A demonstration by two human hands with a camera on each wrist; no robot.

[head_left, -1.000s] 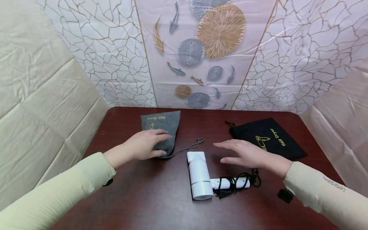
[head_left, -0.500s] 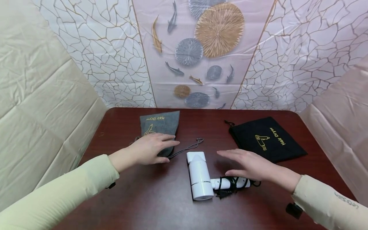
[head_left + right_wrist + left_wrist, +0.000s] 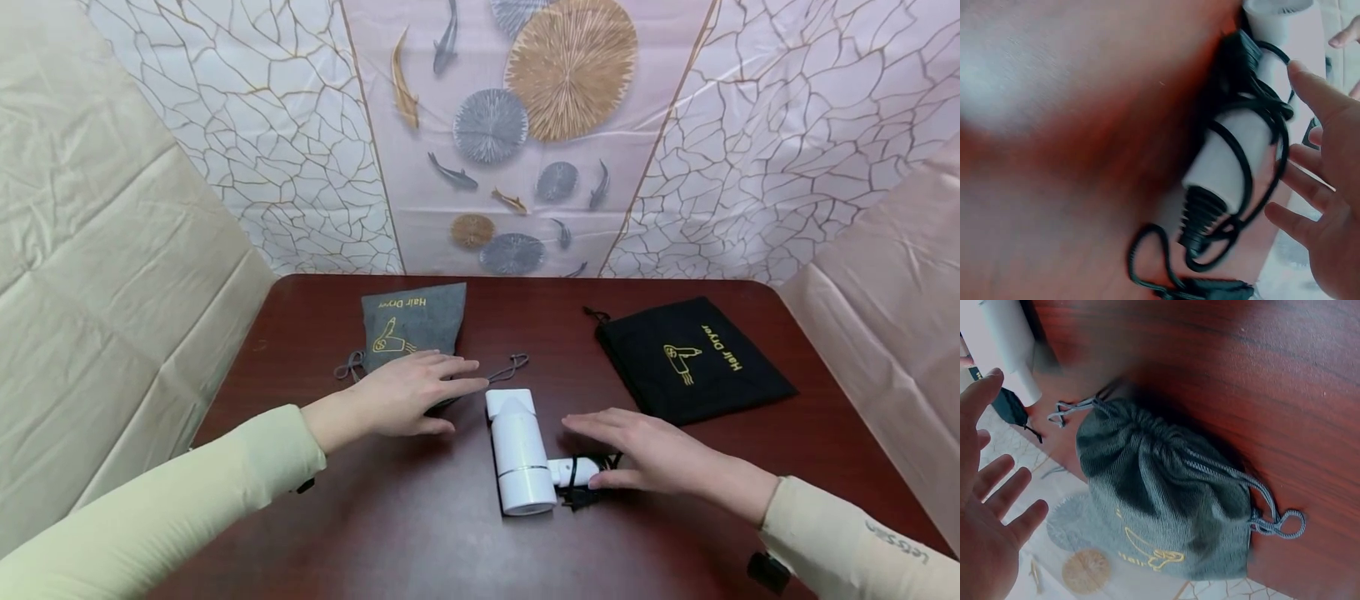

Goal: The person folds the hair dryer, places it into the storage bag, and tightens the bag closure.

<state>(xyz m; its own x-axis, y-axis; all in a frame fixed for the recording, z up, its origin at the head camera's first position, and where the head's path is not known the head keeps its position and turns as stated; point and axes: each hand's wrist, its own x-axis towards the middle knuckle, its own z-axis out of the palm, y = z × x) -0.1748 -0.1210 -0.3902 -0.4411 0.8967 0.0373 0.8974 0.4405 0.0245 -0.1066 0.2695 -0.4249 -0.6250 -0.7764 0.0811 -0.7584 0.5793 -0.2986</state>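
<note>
A white hair dryer [image 3: 519, 450] lies on its side on the table, a black cord [image 3: 1282, 144] wound round its handle. My right hand [image 3: 660, 454] is over the handle in the head view, fingers spread and relaxed, gripping nothing. Left of the dryer, my left hand [image 3: 408, 396] hovers with loosely extended fingers, its palm bare in the left wrist view. It overlaps the near end of a grey drawstring bag [image 3: 412, 325] printed "Hair Dryer". That bag's gathered mouth and two cord loops show in the left wrist view.
A flat black drawstring bag [image 3: 693, 358] with the same yellow print lies at the right rear of the table [image 3: 360, 533]. Patterned cloth [image 3: 495, 125] hangs behind the table's far edge, and beige cloth walls [image 3: 112, 250] flank both sides.
My left hand has moved right and nearer, off most of the grey bag toward the dryer. My right hand has come down from beside the black bag to over the dryer's handle.
</note>
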